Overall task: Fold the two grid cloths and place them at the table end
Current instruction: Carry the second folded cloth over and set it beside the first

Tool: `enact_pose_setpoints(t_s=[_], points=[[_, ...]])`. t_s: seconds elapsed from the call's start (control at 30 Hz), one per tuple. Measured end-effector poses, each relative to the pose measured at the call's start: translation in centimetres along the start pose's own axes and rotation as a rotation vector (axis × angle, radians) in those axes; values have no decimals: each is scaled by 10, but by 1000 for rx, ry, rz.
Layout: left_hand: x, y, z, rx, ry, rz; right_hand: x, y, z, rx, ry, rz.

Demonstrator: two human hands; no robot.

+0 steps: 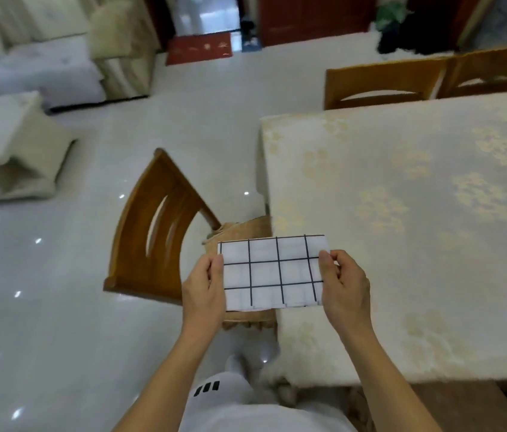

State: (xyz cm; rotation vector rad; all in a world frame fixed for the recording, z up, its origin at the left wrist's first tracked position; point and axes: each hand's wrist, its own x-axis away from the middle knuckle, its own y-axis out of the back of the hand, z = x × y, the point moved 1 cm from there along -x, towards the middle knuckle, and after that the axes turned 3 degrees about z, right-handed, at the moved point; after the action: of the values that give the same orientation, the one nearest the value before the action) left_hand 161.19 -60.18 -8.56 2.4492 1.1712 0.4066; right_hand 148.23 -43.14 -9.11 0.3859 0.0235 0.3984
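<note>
A white cloth with a black grid, folded into a small rectangle, is held in the air over the table's left end and the chair beside it. My left hand pinches its left edge, thumb on top. Its right edge is pinched the same way by my right hand. The table carries a pale cover with a gold flower pattern and fills the right side of the view. Only one grid cloth is in sight.
A wooden chair with a cushioned seat stands at the table's left end, under the cloth. Two more wooden chairs line the far side. A sofa and a low padded stool sit on the glossy floor at left.
</note>
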Motion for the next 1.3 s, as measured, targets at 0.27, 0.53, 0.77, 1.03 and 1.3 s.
enact_pose_setpoints(t_s=[0.27,0.53,0.77,1.03,1.3], points=[[32,91,49,-5,188,-294,18,-97,40,-30,64,297],[63,184,112,81,345,-513,62,-204,72,81,167,517],[71,272,164,72,375,-577,110,-293,110,98,220,598],[69,381,215,32,335,-589,161,-395,141,126,285,611],[60,432,249,55,338,-615,179,-454,161,152,309,669]])
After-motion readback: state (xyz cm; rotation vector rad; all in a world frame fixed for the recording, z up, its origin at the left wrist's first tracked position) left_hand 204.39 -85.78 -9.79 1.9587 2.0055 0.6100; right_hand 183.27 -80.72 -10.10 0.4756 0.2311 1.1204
